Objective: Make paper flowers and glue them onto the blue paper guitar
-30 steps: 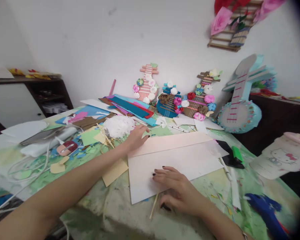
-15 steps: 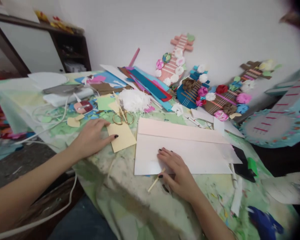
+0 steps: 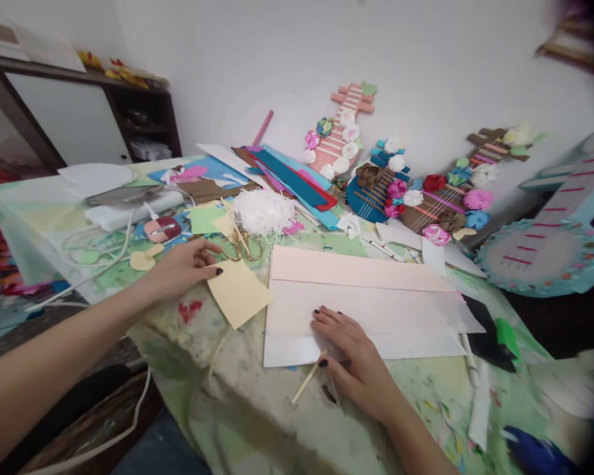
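My left hand [image 3: 185, 265] is at the upper left corner of a small pale yellow sheet of paper [image 3: 240, 293]. Its thumb rests on the paper while the other fingers stay apart, loosely curled beyond it. Gold-handled scissors [image 3: 241, 245] lie just past these fingertips. Flat on a white sheet [image 3: 297, 330], my right hand [image 3: 351, 353] has its fingers stretched out. A thin wooden stick [image 3: 304, 381] touches the right thumb, its upper end partly hidden there. Along the white sheet's far side runs a pale pink strip [image 3: 356, 270].
White string [image 3: 262, 211] is heaped behind the scissors. Coloured card strips [image 3: 297, 178] lie at the back, near flower-covered paper guitars [image 3: 371, 188]. A pink-and-maroon case [image 3: 162, 228] with a cable is at left, a blue glue gun-like tool [image 3: 537, 452] at lower right.
The yellow paper has turned slightly and shifted towards me, with my left fingers now more curled. My right hand stays on the white sheet. The whole view has tilted up a little.
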Tool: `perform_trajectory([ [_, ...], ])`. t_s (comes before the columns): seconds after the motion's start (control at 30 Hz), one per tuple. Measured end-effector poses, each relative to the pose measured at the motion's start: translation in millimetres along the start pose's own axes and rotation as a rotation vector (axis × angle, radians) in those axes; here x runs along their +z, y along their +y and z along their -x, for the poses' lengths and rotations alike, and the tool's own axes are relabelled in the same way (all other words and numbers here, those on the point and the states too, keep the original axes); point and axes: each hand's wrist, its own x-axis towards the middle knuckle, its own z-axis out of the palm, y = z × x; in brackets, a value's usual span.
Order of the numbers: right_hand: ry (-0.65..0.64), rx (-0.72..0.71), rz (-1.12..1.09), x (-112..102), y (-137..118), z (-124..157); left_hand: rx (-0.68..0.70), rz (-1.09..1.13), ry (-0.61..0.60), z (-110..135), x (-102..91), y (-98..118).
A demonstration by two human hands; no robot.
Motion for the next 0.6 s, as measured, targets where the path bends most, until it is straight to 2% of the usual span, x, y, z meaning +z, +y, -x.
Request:
perform_trajectory([
  [0.13,-0.024,0.031,-0.011,-2,-3,-1,-0.122,0.096,-0.132,-2,-21.0,7],
  [0.27,-0.044,0.053,-0.026,-4,-4,-2,-0.139,0.098,-0.261,2,-34.0,15],
  [0.33,-0.05,0.064,-0.034,-5,-4,-2,-0.1,0.113,-0.302,4,-29.1,23],
  [0.43,-0.059,0.082,-0.042,-5,-5,-2,-0.03,0.192,-0.384,3,-10.1,40],
  [0.6,-0.058,0.099,-0.061,-6,-7,-2,0.02,0.287,-0.536,-14,20.6,68],
])
